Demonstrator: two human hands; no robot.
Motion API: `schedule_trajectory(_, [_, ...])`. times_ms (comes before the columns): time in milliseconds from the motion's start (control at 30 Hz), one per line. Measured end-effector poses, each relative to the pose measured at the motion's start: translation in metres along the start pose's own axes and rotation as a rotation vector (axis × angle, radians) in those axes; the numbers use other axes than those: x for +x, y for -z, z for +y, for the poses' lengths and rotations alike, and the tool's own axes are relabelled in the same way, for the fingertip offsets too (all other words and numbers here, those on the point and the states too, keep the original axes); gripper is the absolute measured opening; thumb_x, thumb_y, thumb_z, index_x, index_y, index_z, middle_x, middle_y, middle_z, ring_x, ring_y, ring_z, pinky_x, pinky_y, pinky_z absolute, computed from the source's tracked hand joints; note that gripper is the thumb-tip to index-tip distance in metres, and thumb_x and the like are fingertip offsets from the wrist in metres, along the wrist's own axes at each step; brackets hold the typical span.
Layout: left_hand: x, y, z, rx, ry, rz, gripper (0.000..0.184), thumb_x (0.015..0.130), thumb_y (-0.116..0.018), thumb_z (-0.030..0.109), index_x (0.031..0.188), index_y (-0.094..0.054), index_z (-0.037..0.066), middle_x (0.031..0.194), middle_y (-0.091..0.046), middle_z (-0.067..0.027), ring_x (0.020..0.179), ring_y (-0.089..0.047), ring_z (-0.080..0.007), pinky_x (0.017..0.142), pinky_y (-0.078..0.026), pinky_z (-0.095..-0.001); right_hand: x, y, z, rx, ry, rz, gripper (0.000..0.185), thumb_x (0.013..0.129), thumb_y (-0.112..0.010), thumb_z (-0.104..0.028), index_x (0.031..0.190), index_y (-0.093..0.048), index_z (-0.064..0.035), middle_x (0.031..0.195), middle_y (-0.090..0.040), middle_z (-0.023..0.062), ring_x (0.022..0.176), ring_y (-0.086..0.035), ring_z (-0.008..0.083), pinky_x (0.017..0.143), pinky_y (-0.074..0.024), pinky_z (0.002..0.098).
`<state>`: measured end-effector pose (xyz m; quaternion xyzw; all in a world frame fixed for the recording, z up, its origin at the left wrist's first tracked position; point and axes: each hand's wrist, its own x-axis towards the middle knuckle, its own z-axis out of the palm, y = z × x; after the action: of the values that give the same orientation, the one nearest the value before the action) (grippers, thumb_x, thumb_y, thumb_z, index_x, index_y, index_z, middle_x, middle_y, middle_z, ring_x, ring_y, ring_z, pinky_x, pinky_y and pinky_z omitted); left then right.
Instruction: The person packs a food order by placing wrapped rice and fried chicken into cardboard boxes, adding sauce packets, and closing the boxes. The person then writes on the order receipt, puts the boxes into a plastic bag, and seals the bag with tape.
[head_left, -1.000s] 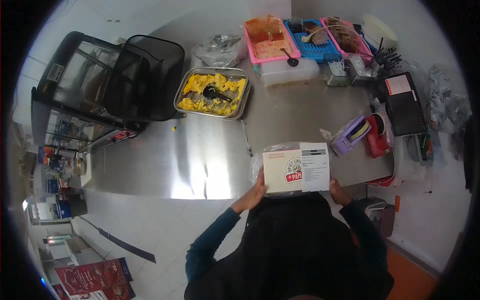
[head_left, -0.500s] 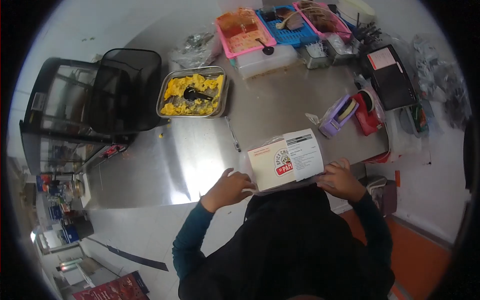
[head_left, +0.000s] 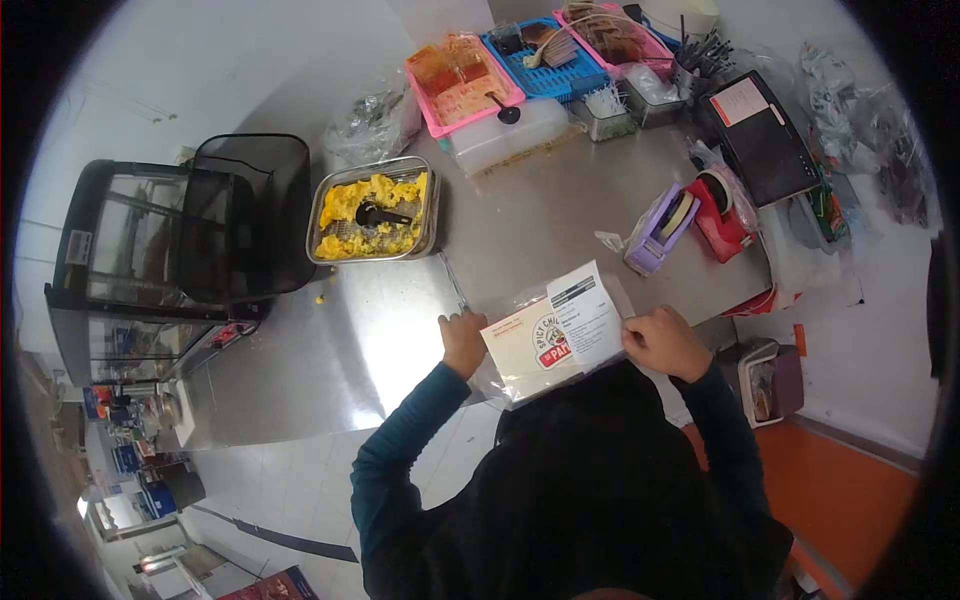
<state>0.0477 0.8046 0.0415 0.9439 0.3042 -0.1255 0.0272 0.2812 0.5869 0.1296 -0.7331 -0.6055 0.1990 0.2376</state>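
A cream box (head_left: 518,362) with a red and black logo lies inside a clear plastic bag (head_left: 490,385) at the table's front edge. A white printed slip (head_left: 590,318) covers the box's right part. My left hand (head_left: 463,342) is closed at the upper left of the bag, its fingers curled at the plastic. My right hand (head_left: 665,343) is closed at the right side, pinching the bag's edge beside the slip. A pen (head_left: 453,281) lies just above my left hand.
A metal tray (head_left: 430,215) of yellow food with a black scoop stands at the left, near a dark display case (head_left: 130,260). Purple (head_left: 655,235) and red (head_left: 718,222) tape dispensers stand at the right. Pink (head_left: 465,85) and blue (head_left: 545,65) baskets sit at the back.
The camera view has shifted and tilted. The bagged box has turned slightly counterclockwise. My left hand has moved up the bag's left side, and both hands' fingers have curled in.
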Motion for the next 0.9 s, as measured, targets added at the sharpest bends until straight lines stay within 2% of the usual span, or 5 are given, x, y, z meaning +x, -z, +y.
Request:
schedule_trajectory(167, [0.024,0.014,-0.043,-0.394,0.093,0.254,0.006,0.064,-0.053,0.008,0.068,-0.057,0.006,0.067,-0.058,-0.0147,0.062,-0.057,-0.0344,0.052,-0.045,-0.0423,-0.002,0.006,0.004,0.025,0.073,-0.103,0.015,0.071,-0.055,-0.017,0.063,-0.059,-0.0040,0.064,-0.056,0.0156,0.065,-0.054,0.0338,0.064,-0.0425,0.0396])
schedule_trajectory(300, [-0.027,0.147,-0.023,-0.982,-0.042,0.186,0.013,0.060,-0.059,-0.004,0.065,-0.049,0.003,0.058,-0.049,-0.0028,0.053,-0.046,-0.0101,0.048,-0.033,-0.0238,-0.016,0.016,0.009,0.019,0.031,-0.229,0.013,0.070,-0.056,-0.015,0.064,-0.058,-0.0033,0.067,-0.057,0.0137,0.070,-0.055,0.0322,0.070,-0.0419,0.0383])
schedule_trajectory(533, [-0.016,0.153,0.111,-0.557,-0.402,0.215,0.079,0.063,-0.072,0.035,0.126,-0.034,0.008,0.129,-0.032,-0.0235,0.113,-0.036,-0.0435,0.095,-0.030,-0.0507,0.029,0.002,0.017,-0.086,0.041,0.581,0.018,0.070,-0.057,-0.005,0.087,-0.056,0.0011,0.071,-0.057,0.0161,0.069,-0.057,0.0349,0.065,-0.0446,0.0425])
schedule_trajectory(633, [0.002,0.096,0.129,-0.264,-0.385,0.224,0.088,0.059,-0.070,0.048,0.128,-0.032,0.007,0.130,-0.028,-0.0256,0.113,-0.033,-0.0468,0.094,-0.027,-0.0549,0.049,-0.029,0.052,0.043,-0.122,0.208,0.026,0.071,-0.059,-0.003,0.095,-0.052,0.0017,0.070,-0.057,0.0163,0.063,-0.056,0.0360,0.061,-0.0460,0.0388])
schedule_trajectory(900, [-0.004,0.079,0.118,-0.408,-0.323,0.264,0.096,0.057,-0.067,0.058,0.129,-0.032,0.006,0.130,-0.030,-0.0243,0.116,-0.031,-0.0426,0.093,-0.023,-0.0539,0.039,-0.002,0.019,0.648,-0.199,0.616,0.031,0.073,-0.062,-0.010,0.101,-0.052,0.0000,0.083,-0.056,0.0188,0.070,-0.057,0.0322,0.062,-0.0450,0.0358])
